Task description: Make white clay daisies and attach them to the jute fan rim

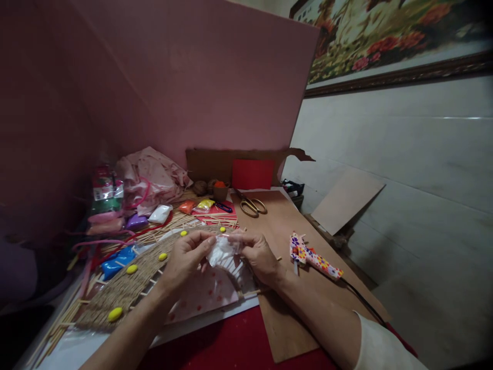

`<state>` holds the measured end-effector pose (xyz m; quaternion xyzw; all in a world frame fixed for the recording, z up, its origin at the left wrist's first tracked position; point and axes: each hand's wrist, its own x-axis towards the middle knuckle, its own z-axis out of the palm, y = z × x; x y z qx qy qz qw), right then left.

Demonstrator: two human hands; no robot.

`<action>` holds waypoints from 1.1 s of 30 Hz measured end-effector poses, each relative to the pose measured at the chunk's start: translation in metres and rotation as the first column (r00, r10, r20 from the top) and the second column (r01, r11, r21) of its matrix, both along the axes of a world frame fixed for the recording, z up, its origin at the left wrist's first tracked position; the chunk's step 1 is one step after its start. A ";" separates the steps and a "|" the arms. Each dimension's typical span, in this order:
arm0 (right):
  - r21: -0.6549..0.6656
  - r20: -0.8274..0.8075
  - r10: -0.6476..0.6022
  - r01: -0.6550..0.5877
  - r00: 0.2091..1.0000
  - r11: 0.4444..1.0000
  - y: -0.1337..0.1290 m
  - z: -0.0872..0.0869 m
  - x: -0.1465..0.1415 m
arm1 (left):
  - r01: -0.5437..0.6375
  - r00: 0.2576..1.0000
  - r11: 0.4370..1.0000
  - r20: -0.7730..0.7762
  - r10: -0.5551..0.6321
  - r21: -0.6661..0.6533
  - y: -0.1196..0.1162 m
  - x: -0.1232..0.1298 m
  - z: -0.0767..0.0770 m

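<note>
Between my two hands, a clear plastic bag of white modelling clay (222,251) is held up over a fan-shaped craft piece. My left hand (192,253) pinches the bag's left edge. On the other side, the fingers of my right hand (257,254) are closed on its top right corner. Below lies the fan-shaped piece, with a wide woven twine band (148,280) along its arc and a pink dotted panel (204,298) at its inner part. Yellow clay dots (131,269) sit spaced along the band. Thin sticks poke out around it, and my hands hide part of the piece.
A flower-patterned glue gun (314,257) lies on the brown board (287,308) at right, its cord running forward. Scissors (253,206) rest farther back. Bags of blue clay (117,262), purple clay (136,222) and white clay (160,214) lie at left among loose sticks. Red card (253,173) leans behind.
</note>
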<state>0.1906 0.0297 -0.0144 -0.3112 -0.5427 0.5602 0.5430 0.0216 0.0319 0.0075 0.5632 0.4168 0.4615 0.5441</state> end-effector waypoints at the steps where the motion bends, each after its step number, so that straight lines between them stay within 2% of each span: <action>1: -0.020 -0.012 0.012 -0.013 1.000 1.000 0.000 -0.001 0.000 | -0.003 1.000 1.000 -0.001 0.003 -0.006 -0.001 0.001 0.000; 11: -0.068 -0.040 0.051 -0.053 0.998 0.996 0.001 0.002 0.000 | -0.076 0.994 0.997 0.078 0.076 -0.006 0.002 0.003 -0.004; 16: -0.093 -0.086 0.086 -0.094 0.993 0.991 0.001 -0.001 0.000 | -0.041 0.996 0.998 0.073 0.044 -0.037 0.001 0.002 -0.004; 21: -0.088 -0.063 0.134 -0.139 0.989 0.986 0.001 0.002 0.003 | -0.049 0.997 0.999 0.066 0.049 -0.001 -0.003 0.005 -0.002; 25: -0.051 -0.019 0.060 -0.061 0.998 0.997 0.000 0.004 0.002 | -0.108 0.994 0.994 0.038 0.107 0.016 0.001 0.004 -0.001; 28: -0.055 -0.033 -0.002 0.000 0.999 0.998 0.001 0.002 0.000 | -0.144 0.986 0.986 0.097 0.137 0.079 0.003 0.002 -0.001; 30: -0.067 -0.053 -0.058 0.054 0.997 0.996 0.003 0.000 0.000 | -0.098 0.989 0.992 0.123 0.087 0.085 0.003 0.002 -0.001; 33: -0.069 -0.033 -0.093 0.090 0.995 0.994 0.004 -0.002 0.000 | 0.007 0.995 1.000 0.102 -0.010 0.021 0.002 0.003 -0.004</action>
